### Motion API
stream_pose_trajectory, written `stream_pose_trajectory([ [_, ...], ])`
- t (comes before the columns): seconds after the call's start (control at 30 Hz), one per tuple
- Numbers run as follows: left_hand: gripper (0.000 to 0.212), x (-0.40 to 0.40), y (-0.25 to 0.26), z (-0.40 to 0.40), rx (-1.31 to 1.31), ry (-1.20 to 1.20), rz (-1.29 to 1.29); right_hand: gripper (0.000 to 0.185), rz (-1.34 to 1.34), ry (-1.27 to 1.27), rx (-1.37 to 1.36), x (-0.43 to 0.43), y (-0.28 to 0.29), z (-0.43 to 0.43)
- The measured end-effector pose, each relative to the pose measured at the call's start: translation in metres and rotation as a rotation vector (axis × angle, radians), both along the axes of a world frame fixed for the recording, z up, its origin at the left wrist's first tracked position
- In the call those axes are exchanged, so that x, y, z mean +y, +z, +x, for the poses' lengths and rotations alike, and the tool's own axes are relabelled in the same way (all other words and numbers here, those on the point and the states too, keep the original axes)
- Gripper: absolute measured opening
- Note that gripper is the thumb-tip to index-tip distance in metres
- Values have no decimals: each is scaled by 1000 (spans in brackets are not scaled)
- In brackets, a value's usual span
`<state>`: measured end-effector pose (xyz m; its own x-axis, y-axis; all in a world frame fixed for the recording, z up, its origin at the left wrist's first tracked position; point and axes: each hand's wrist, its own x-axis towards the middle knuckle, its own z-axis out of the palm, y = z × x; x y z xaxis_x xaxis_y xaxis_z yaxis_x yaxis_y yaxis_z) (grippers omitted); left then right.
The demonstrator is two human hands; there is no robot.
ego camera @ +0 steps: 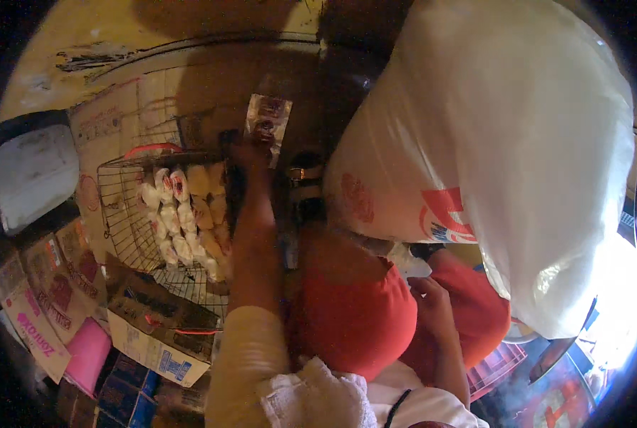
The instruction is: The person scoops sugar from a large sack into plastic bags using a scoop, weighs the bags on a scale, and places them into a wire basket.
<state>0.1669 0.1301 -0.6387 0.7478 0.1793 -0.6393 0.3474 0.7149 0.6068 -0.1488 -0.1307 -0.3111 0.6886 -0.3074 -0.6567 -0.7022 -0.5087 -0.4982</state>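
My left hand (251,152) is stretched out beside the wire basket, in shadow. Its fingers close on a shiny plastic packet (267,120) with dark reddish print. Just left of that hand, the wire basket (128,224) with red handles holds rows of small white wrapped bundles (176,222) and tan-brown pieces (206,206). Between my knees, my right hand (430,302) has its fingertips at the lower edge of a thin white plastic piece (408,262) and seems to pinch it. Part of that piece is hidden behind my knee.
A large, full, translucent white sack (484,134) with red print looms on the right. Printed cardboard boxes (61,273) and a pink item (88,348) stand at left, below a grey-white container (37,171). A pink-red plastic crate (497,369) sits at lower right.
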Motion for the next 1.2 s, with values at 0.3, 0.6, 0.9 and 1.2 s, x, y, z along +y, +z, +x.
stream_pose_trajectory([
  [0.3, 30, 12, 29, -25, -83, -445, 798, 22, 54, -59, 51, 1, -2, 4],
  [0.6, 29, 53, 40, -124, -47, -1393, 1578, 20, 14, -38, -47, -5, -5, -1],
  [0.9, 23, 11, 282, -86, -445, -642, 1431, 53, -26, -65, -394, 0, 27, 25],
  [1.2, 37, -53, 470, -220, -721, -519, 706, 74, 517, -61, -1030, 60, 185, 18],
])
